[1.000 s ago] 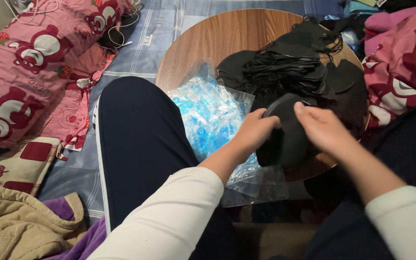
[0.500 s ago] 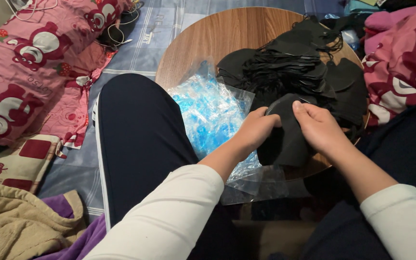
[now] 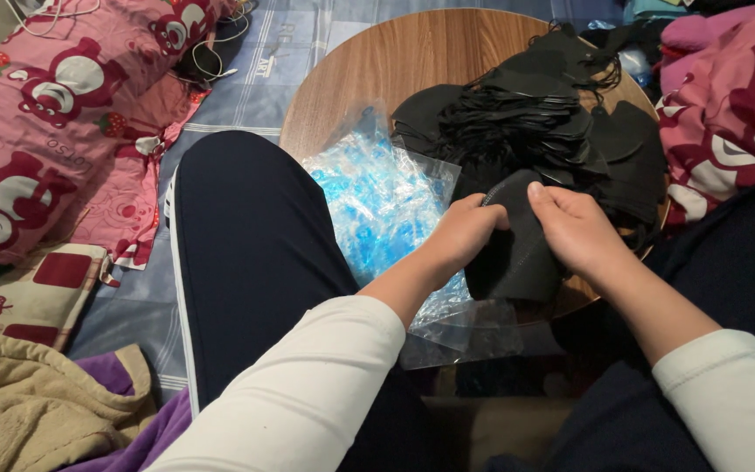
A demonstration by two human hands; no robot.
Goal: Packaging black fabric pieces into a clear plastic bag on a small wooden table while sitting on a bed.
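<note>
Round wooden table [image 3: 395,70] stands on a patterned blue floor covering, with pink printed bedding [image 3: 54,114] to one side and the person's dark-trousered knee [image 3: 246,253] drawn up against it. Both hands meet over 1 black face mask [image 3: 517,253] at the near edge of the table: the left hand [image 3: 458,234] curls closed on its left edge, the right hand [image 3: 580,229] pinches its top between thumb and fingers. Behind them a heap of black masks [image 3: 543,122] looks untouched, so most of the work seems left. Clear plastic bags with blue print [image 3: 386,205] lie beside the mask; whether any are filled cannot be told
</note>
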